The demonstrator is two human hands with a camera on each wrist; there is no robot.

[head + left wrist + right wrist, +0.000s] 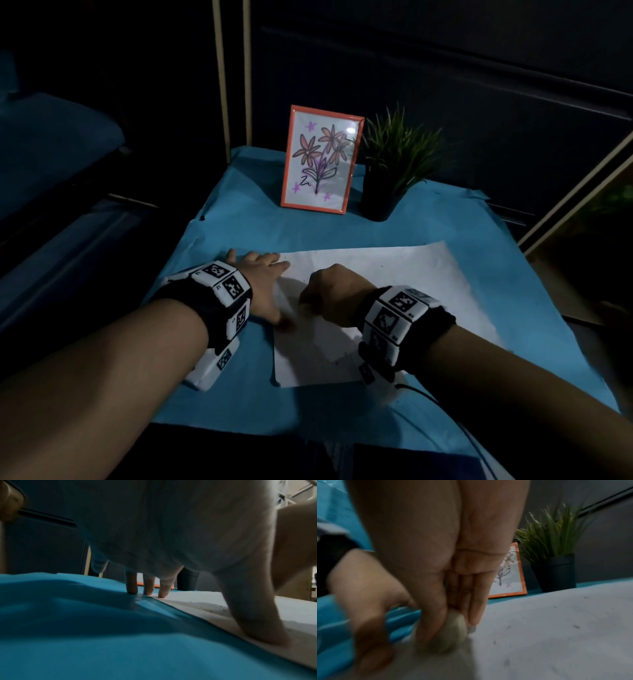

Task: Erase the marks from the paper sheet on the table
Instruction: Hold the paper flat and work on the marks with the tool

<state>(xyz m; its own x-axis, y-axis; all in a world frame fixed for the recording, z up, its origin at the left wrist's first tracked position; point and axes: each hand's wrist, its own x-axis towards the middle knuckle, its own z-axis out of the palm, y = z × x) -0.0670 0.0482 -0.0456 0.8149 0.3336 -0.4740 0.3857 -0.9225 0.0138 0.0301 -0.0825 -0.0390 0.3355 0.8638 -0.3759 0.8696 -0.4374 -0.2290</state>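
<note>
I see bare forearms, no sleeves. Each wrist wears a black strap (pixel 205 310) carrying white blocks (pixel 397 315) printed with black square codes. A thin black cable (pixel 421 394) trails from the right one.

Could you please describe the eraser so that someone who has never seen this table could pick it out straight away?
Start at the blue table cover and find the white paper sheet lying on it in front of the orange picture frame. Near the sheet's left edge, the right hand pinches the eraser against the paper. It is the only small, rounded, pale grey-green lump there, half hidden by fingers.
</note>
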